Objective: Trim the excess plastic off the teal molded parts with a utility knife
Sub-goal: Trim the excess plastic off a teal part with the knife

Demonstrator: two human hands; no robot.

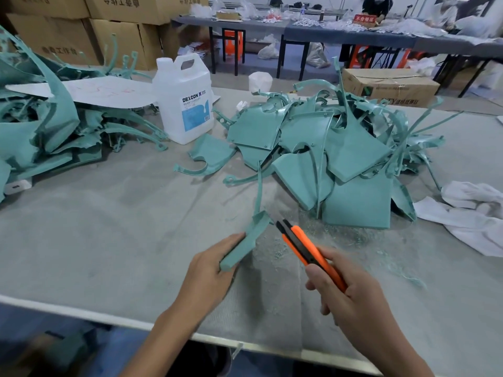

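My left hand (209, 276) grips a teal molded part (246, 242) by its near end, and a thin curved strip rises from the part's far end. My right hand (351, 295) holds an orange and black utility knife (307, 248), its tip pointing at the part's far end, just right of it. A large heap of teal parts (334, 159) lies behind the knife. A second teal heap (49, 131) fills the left side of the table. One loose teal piece (209, 156) lies between the heaps.
A white plastic jug (185, 102) stands mid-table beside a white sheet (103, 91) resting on the left heap. White cloth (468, 213) lies at the right. Teal shavings (340, 238) litter the grey table (109, 227). Cardboard boxes (119, 36) and other work tables stand behind.
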